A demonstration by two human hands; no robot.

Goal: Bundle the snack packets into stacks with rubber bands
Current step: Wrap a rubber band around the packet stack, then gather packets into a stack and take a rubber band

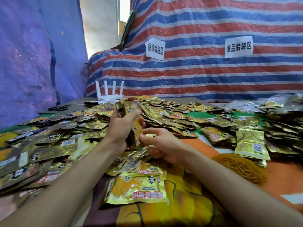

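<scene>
— How far along?
— Early, judging by the spread. Gripping one upright stack of gold foil snack packets (131,115) in the curled left hand (122,128), held clear of the heap. No band to be seen on that stack yet.
— And the right hand (161,145)?
— Close against the stack's lower edge, with bent fingers, touching foil with the thumb tip. Pinching a band or merely steadying: cannot tell.
— Bands within reach?
— One tangled heap of tan rubber bands (241,167), right of the grip and nearer the body, on the orange cloth (278,181). Far too many to count.
— Anything finished?
— Perhaps two squared-up piles of packets (251,145) right of the grip. Bound or not, impossible to say.
— Left to do?
— Nearly everything. Loose gold packets (54,140) left of, behind and below the grip, hundreds at a guess, not countable.
— Anything else about?
— Behind the grip, one white router with four antennas (109,94). Further left, one pair of black scissors (58,108). Higher up, on the red-and-blue striped tarpaulin (196,76), two white paper signs (238,47).
</scene>
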